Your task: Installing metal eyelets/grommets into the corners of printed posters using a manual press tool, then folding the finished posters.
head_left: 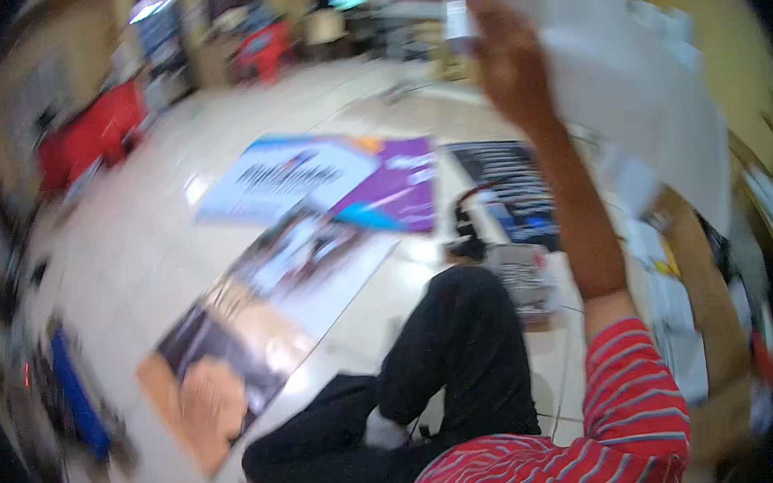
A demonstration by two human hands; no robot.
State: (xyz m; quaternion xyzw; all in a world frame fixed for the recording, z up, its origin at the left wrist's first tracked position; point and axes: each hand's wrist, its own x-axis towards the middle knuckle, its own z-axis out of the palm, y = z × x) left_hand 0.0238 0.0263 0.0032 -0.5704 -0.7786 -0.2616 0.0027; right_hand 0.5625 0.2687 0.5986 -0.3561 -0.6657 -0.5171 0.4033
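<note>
My right arm, in a red striped sleeve, reaches up on the right side. My right hand (pixel 510 55) is raised near the top edge, blurred by motion, its fingers closed on a large white sheet (pixel 638 85). The sheet hangs down to the right, behind my forearm. At the fingertips shows a small pale patch (pixel 457 20), too smeared to make out. My left hand is out of the picture. I sit on the tiled floor with my black-trousered legs (pixel 459 354) bent.
Before me lie a purple-and-white printed banner (pixel 391 182), a photo poster (pixel 290 285) and a dark poster (pixel 519 190). Near my knee stands an open box (pixel 524 276) with small things. Cardboard (pixel 704 298) and papers line the right wall; red chairs (pixel 263 53) stand far back.
</note>
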